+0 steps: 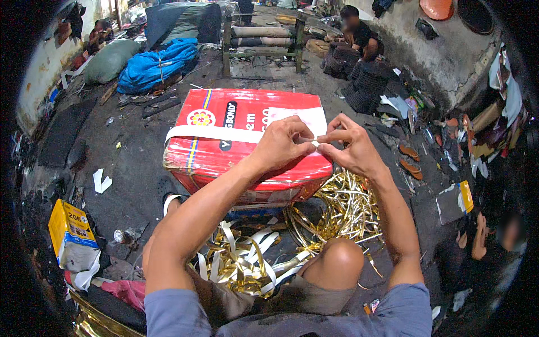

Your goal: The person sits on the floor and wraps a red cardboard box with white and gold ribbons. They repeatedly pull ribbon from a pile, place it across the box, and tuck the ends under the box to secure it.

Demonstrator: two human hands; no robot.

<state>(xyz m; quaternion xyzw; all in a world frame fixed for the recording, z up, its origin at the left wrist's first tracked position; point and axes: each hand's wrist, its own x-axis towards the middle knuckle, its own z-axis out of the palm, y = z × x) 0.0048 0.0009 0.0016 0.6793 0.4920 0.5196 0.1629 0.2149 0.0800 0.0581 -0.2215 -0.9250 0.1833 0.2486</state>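
Below my arms, by my bent knee [342, 259], lay a tangle of white and gold ribbons [268, 268]. Beyond it, by the box's near right corner, a heap of gold strips [355, 197] spread over the floor [132, 149]. Off to the left stood a yellow carton [70, 220] with dark print on its upper face and a blue band lower down; what little I saw of its print was small.

My left hand [285, 141] and right hand [349, 145] met above the box's top, toward its right edge. Each had thumb and fingertips pinched together on the white strip [216, 132], the two grips just apart, a short pale bit showing between. The strip ran from the box's left edge across the top to my hands.

The red box [227, 162] bore a round flower emblem [200, 118] near its left edge, a black rounded label [228, 124] with white lettering, partly under the strip, and bigger white letters farther right. A white sheet [306, 114] with faint pink marks covered part of the far right corner.

Farther off were brown sandals [411, 161] on the right, a blue tarp [157, 64] on the left and a seated person [364, 35] at the far right.
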